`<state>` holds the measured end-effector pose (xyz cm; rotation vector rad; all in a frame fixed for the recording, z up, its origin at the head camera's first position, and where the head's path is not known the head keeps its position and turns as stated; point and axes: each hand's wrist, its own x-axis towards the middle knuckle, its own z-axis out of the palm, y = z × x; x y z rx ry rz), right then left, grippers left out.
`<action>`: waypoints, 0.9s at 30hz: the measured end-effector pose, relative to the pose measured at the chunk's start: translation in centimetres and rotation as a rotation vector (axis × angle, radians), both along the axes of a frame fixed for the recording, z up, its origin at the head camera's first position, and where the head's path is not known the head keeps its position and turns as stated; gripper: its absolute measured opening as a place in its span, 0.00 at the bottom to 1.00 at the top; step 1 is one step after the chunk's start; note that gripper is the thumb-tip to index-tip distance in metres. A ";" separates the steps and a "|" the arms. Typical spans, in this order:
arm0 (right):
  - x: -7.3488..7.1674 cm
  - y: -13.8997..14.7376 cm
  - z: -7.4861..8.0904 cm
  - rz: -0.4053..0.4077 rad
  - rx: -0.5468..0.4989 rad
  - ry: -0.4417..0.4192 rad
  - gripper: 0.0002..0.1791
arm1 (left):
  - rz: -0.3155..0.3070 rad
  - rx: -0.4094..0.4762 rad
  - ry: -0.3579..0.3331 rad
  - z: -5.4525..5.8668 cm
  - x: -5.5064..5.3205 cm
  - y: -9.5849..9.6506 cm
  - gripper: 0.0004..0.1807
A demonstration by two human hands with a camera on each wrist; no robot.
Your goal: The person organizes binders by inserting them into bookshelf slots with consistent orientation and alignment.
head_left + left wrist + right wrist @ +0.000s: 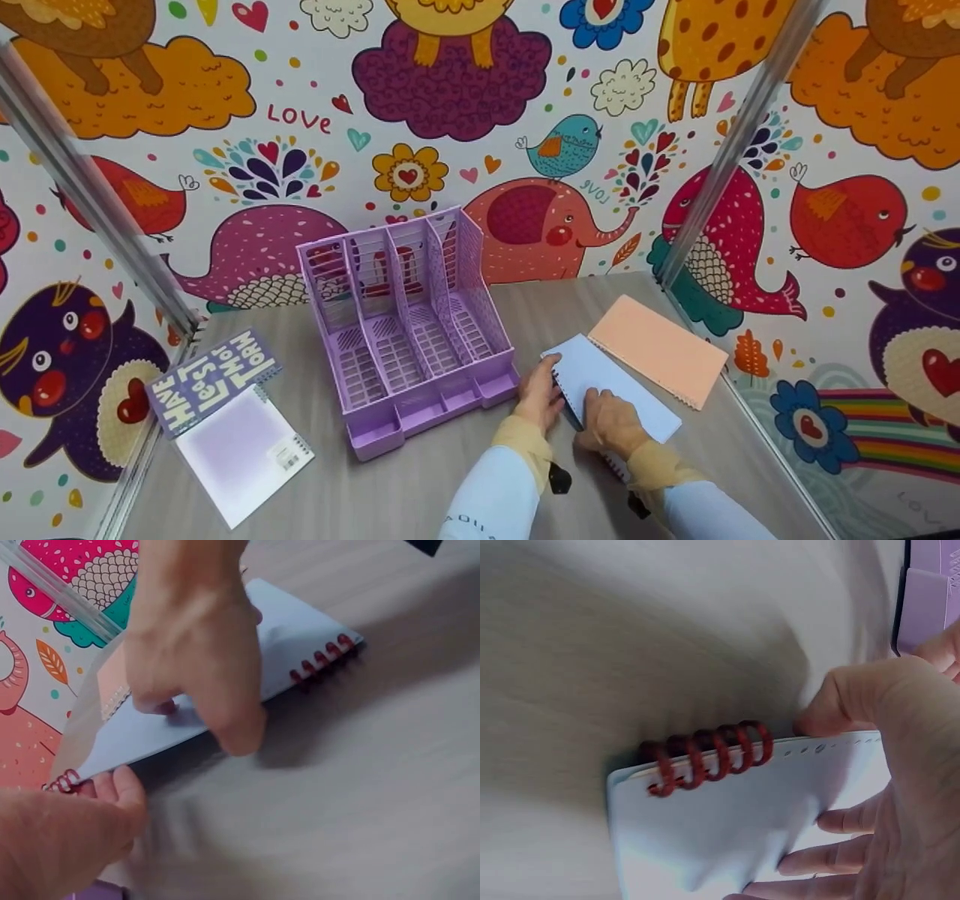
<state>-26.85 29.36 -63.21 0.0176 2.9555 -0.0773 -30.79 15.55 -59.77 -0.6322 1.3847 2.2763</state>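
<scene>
Left hand (538, 394) pinches a corner of the blue notebook (624, 381), right hand (613, 421) grips its edge and kinda blocks part of the cover; underside's mostly hidden.

The head view looks forward and down from above the bench (390, 502), far enough back to include the patterned walls (465, 161); the left-wrist view, closer, looks across the light-blue spiral notebook (613, 381) toward one wall; the right-wrist view, nearest, faces down; all three share that notebook and the lilac file organizer (431, 391)
</scene>
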 end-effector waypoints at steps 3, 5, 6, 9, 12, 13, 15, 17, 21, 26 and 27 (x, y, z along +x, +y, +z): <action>-0.3 -0.4 -0.1 -0.011 -0.007 0.048 0.30 | -0.006 0.007 0.005 0.4 0.2 -0.1 0.47; -0.4 -0.6 -0.3 -0.019 -0.019 0.094 0.27 | -0.013 0.012 0.009 0.6 0.2 -0.1 0.47; -0.5 -0.7 -0.4 -0.025 -0.028 0.127 0.25 | -0.016 0.015 0.011 0.7 0.3 -0.1 0.47; -0.6 -0.9 -1.0 -0.047 -0.049 0.240 0.22 | -0.032 0.008 0.025 1.0 0.3 0.0 0.46; -0.8 -1.0 -1.9 -0.075 -0.063 0.338 0.20 | -0.033 0.000 0.029 1.2 0.3 0.3 0.46; -0.9 -1.0 -2.3 -0.082 -0.070 0.361 0.20 | -0.032 -0.009 0.032 1.3 0.3 0.4 0.46; -1.5 -0.6 -3.8 -0.083 -0.065 0.412 0.18 | -0.025 -0.022 0.034 1.4 0.2 0.6 0.46; -2.4 0.2 -6.1 -0.060 -0.049 0.481 0.19 | -0.019 -0.035 0.036 1.5 0.2 0.8 0.45; -3.9 1.7 -10.3 0.038 -0.025 0.717 0.20 | -0.025 -0.052 0.044 1.8 0.2 1.2 0.43; -1.9 -0.3 -6.0 0.026 -0.057 0.648 0.19 | -0.028 -0.060 0.059 2.3 0.4 1.7 0.41; -1.4 -0.8 -4.8 0.000 -0.043 0.591 0.19 | -0.028 -0.064 0.065 2.3 0.4 1.8 0.41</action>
